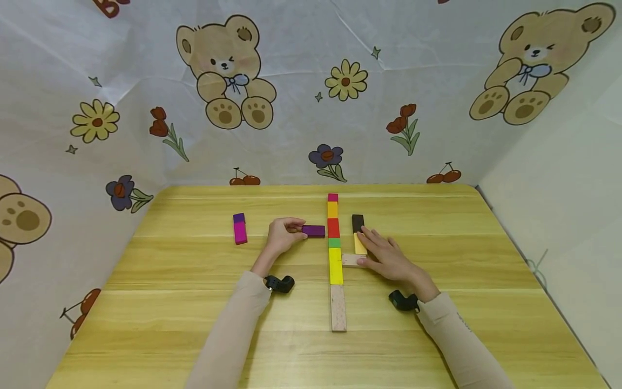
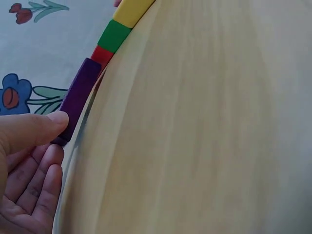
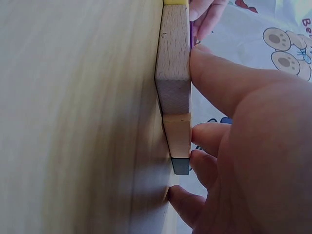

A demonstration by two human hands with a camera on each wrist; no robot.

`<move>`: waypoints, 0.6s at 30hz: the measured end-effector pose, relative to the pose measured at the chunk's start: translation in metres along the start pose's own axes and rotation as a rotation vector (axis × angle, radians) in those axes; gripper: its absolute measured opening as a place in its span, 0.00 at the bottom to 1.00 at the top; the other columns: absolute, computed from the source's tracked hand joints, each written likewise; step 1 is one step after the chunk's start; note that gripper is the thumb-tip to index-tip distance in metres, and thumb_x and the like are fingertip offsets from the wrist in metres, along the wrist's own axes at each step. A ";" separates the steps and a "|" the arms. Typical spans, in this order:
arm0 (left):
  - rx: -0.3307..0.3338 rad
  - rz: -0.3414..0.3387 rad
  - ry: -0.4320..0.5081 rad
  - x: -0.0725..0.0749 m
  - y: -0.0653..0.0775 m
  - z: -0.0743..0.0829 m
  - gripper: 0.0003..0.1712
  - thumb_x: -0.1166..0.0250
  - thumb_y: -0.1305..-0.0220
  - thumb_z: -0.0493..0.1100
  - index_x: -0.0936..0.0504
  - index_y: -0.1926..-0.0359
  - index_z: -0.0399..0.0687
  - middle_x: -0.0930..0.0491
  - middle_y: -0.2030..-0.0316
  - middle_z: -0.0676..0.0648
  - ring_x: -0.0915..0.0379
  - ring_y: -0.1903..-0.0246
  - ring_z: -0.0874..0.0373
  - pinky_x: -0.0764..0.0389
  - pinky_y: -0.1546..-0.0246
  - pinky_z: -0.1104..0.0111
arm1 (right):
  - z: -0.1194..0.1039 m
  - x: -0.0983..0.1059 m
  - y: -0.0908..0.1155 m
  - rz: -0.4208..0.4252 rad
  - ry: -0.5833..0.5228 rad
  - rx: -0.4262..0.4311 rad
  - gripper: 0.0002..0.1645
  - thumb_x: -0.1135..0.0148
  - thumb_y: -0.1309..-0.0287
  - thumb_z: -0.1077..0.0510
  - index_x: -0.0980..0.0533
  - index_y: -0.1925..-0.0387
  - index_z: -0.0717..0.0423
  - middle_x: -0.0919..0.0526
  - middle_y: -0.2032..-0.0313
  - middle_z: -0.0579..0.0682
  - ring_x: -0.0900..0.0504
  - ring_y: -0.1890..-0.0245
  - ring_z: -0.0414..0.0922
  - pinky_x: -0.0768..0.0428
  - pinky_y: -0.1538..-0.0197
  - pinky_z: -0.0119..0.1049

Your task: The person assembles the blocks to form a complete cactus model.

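My left hand [image 1: 284, 236] pinches one end of a dark purple block [image 1: 313, 231] between thumb and fingers. Its far end points at a column of blocks, close to the red block [image 1: 333, 227]. In the left wrist view the thumb lies on top of the purple block [image 2: 78, 100]. My right hand [image 1: 389, 259] is spread, its fingertips on the natural wood block [image 1: 351, 260], the light yellow block [image 1: 360, 244] and the black block [image 1: 358, 221], which join the column's right side. The right wrist view shows the thumb at the wood block's [image 3: 174, 46] edge.
The column also holds a pink block [image 1: 332, 198], an orange block [image 1: 332, 209], a green block [image 1: 334, 243], a yellow block [image 1: 336, 266] and a wood block [image 1: 338, 308]. To the left lie a magenta block [image 1: 240, 233] and a purple one [image 1: 238, 218] on the wooden table [image 1: 184, 270].
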State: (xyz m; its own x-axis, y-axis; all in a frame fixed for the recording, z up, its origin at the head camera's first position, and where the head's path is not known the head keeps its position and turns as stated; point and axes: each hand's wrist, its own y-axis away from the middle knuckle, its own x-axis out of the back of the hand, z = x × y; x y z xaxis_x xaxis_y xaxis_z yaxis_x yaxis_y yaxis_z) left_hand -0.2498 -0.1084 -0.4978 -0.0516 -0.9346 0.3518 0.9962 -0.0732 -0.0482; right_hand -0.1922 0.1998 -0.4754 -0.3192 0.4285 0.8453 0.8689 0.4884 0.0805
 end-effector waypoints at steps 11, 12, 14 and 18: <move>-0.037 0.026 -0.007 -0.007 -0.001 -0.002 0.19 0.24 0.52 0.31 0.13 0.55 0.39 0.13 0.62 0.40 0.17 0.62 0.52 0.16 0.59 0.68 | 0.001 -0.001 -0.001 0.007 0.016 0.007 0.45 0.43 0.34 0.43 0.48 0.24 0.55 0.53 0.23 0.56 0.55 0.24 0.62 0.60 0.29 0.70; -0.038 0.024 -0.008 -0.007 -0.001 -0.002 0.19 0.24 0.52 0.31 0.13 0.55 0.39 0.13 0.61 0.40 0.17 0.62 0.52 0.16 0.58 0.67 | 0.001 -0.001 -0.001 0.006 0.019 0.007 0.45 0.43 0.34 0.43 0.48 0.24 0.55 0.53 0.23 0.56 0.55 0.24 0.62 0.60 0.29 0.70; -0.041 0.024 -0.013 -0.008 -0.001 -0.002 0.19 0.24 0.52 0.31 0.13 0.55 0.39 0.13 0.61 0.40 0.17 0.62 0.52 0.16 0.58 0.67 | 0.001 -0.001 -0.001 0.007 0.018 0.009 0.45 0.43 0.34 0.43 0.48 0.24 0.55 0.53 0.23 0.56 0.55 0.24 0.62 0.60 0.30 0.70; -0.038 0.031 -0.025 -0.009 -0.001 -0.003 0.19 0.24 0.52 0.31 0.12 0.55 0.39 0.13 0.62 0.40 0.17 0.63 0.52 0.16 0.58 0.67 | 0.000 -0.001 -0.001 0.010 0.017 0.011 0.45 0.42 0.34 0.43 0.48 0.24 0.55 0.53 0.23 0.57 0.54 0.24 0.62 0.60 0.30 0.70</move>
State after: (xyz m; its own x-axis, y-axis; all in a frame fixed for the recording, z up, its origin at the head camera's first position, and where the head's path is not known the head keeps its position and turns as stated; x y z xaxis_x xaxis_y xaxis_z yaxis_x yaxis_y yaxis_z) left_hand -0.2509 -0.1003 -0.5035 -0.0189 -0.9276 0.3731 0.9938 -0.0582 -0.0943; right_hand -0.1927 0.1991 -0.4762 -0.3041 0.4203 0.8549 0.8676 0.4928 0.0664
